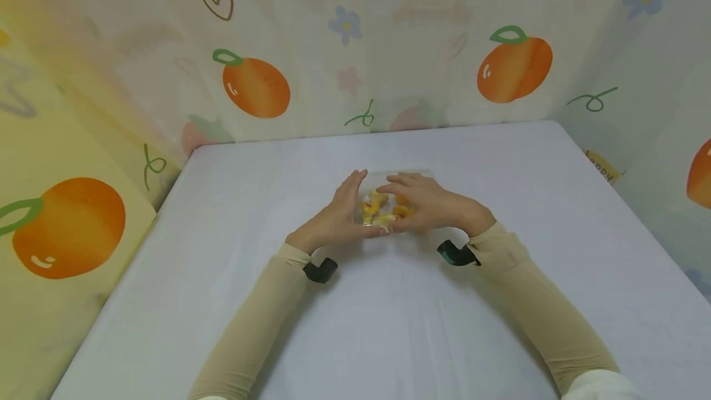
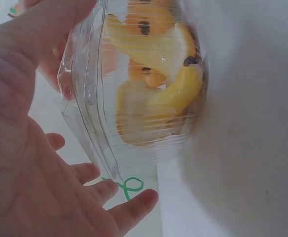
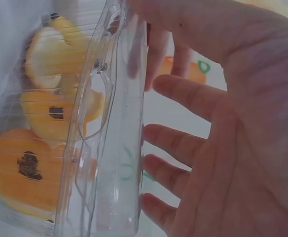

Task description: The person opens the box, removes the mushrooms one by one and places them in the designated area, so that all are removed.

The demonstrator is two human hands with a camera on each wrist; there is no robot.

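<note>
A see-through plastic clamshell box (image 1: pixel 363 220) rests on the white table, holding several yellow and orange peel-like pieces (image 3: pixel 50 113) with dark marks. Its lid lies over the tray; whether it is fastened I cannot tell. My left hand (image 1: pixel 340 213) is at the box's left side, thumb along the near edge and fingers spread apart in the left wrist view. On the other side, my right hand (image 1: pixel 424 204) has its thumb at the front rim, while its extended fingertips (image 3: pixel 156 133) meet or nearly meet the lid.
The white-covered table (image 1: pixel 389 326) surrounds the box. Behind it hangs a pale curtain (image 1: pixel 378 79) printed with oranges, hearts and flowers, and similar cloth lines both sides. A dark strap (image 1: pixel 321 270) hangs below the left wrist, another (image 1: pixel 457 254) below the right.
</note>
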